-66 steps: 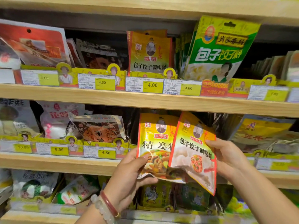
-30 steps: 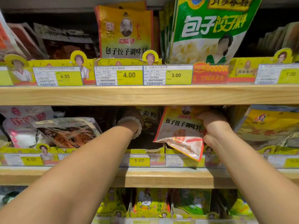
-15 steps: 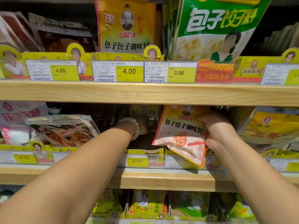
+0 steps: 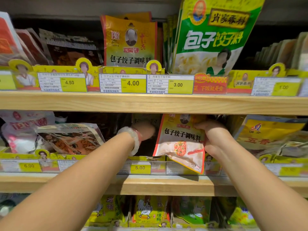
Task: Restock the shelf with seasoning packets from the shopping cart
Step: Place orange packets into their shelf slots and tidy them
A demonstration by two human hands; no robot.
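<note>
- The seasoning packet (image 4: 180, 142) is up at the middle shelf (image 4: 150, 184), hanging tilted in front of the slot: top edge tucked under the shelf above, bottom corner drooping down over the price tag strip (image 4: 140, 167).
- The right hand (image 4: 215, 139) has it, fingers curled round the packet's right edge near the top. So the packet lies to the left of the grip, long axis running up-down with the lower end swung toward the camera.
- The left hand (image 4: 146, 130) is reached deep into the dark gap just left of the packet (bead bracelet (image 4: 133, 140) on the wrist). It's blurry back there, so I can't tell whether it grips anything or just parts the stock.
- My guess: the bottom end needs to tip in and back so the packet stands in its row. The right hand is the one to do it.
- Around it: a matching yellow packet (image 4: 129, 40) and a big green packet (image 4: 213, 39) on the upper shelf (image 4: 150, 102), and an orange-lettered pack (image 4: 266, 135) just right of the hand.
</note>
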